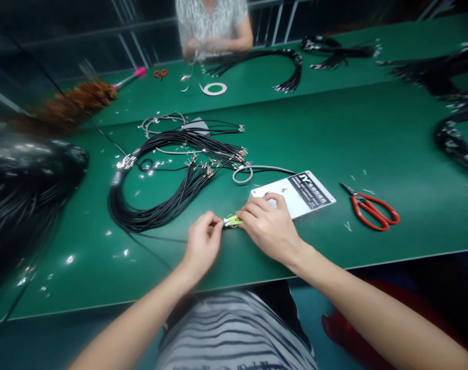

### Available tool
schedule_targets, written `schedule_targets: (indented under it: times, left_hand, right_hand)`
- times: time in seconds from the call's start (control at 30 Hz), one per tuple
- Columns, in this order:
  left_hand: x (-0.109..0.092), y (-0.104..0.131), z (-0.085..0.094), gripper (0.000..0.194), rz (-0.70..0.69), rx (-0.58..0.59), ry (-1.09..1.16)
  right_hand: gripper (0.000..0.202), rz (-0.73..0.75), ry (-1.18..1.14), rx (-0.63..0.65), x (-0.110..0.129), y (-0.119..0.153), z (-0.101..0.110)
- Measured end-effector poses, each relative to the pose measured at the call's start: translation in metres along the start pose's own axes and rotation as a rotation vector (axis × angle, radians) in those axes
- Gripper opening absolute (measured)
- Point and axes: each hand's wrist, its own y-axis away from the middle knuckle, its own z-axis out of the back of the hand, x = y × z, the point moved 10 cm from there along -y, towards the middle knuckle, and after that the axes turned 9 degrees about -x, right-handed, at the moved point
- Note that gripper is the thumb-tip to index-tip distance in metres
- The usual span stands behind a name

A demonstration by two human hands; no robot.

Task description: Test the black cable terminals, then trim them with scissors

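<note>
- Yellow-green piece (233, 221): located near the middle of the near edge of the desk (334, 139), between the hands; its long axis is set left to right, roughly parallel to that edge. Neither hand is clearly nearer.
- Hands: the piece's right end is pinched by the right hand (270, 226); a small end, too fine to identify, is pinched at its left by the left hand (203, 241).
- White box (295, 203): placed just beyond the right hand.
- Count: one piece, one box, one large coil of black cables (122, 205) left of the box, one pair of red-handled scissors (373, 208) right of it, and one flat ring (223, 90) toward the far edge are seen.
</note>
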Motion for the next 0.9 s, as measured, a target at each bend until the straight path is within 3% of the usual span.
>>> schedule_targets:
  times: [0.13,0.23,0.43,0.57,0.9]
  left_hand:
    - [0.001,0.001,0.0,0.017,0.001,-0.001,-0.004]
    - [0.003,0.001,-0.001,0.016,0.001,0.001,-0.005]
    - [0.0,0.002,0.001,0.016,-0.016,-0.004,0.02]
    - [-0.002,0.001,0.001,0.015,-0.033,-0.005,0.029]
    - [0.008,0.006,0.022,0.017,0.015,-0.043,0.025]
  right_hand:
    - [0.012,-0.039,-0.004,0.037,0.0,-0.001,0.0]
    - [0.019,-0.059,-0.052,0.005,-0.004,0.005,0.013]
    - [0.021,-0.353,-0.092,-0.37,-0.043,0.064,0.074]
    - [0.021,-0.377,-0.109,-0.336,-0.039,0.088,0.067]
    - [0.029,-0.349,0.02,-0.41,-0.042,0.089,0.061]
